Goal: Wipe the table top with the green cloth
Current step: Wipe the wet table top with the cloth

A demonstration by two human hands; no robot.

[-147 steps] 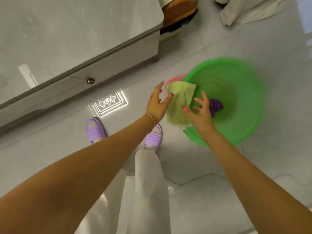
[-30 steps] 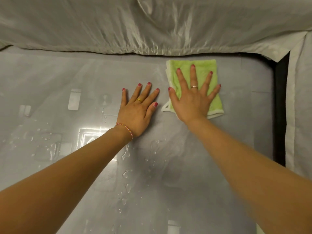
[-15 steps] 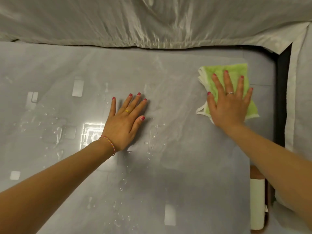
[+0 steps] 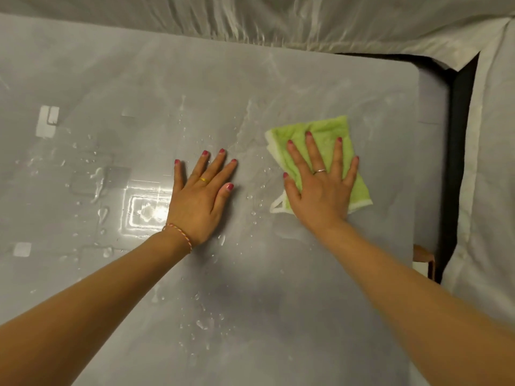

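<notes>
While the right hand presses the green cloth flat with spread, straight fingers, the left hand rests beside it. Its fingers also lie straight on the wet worktop.

No readable text, labels, brands or numbers anywhere: none on the green cloth, none on the wet tabletop, none on the pale sheeting behind.
</notes>
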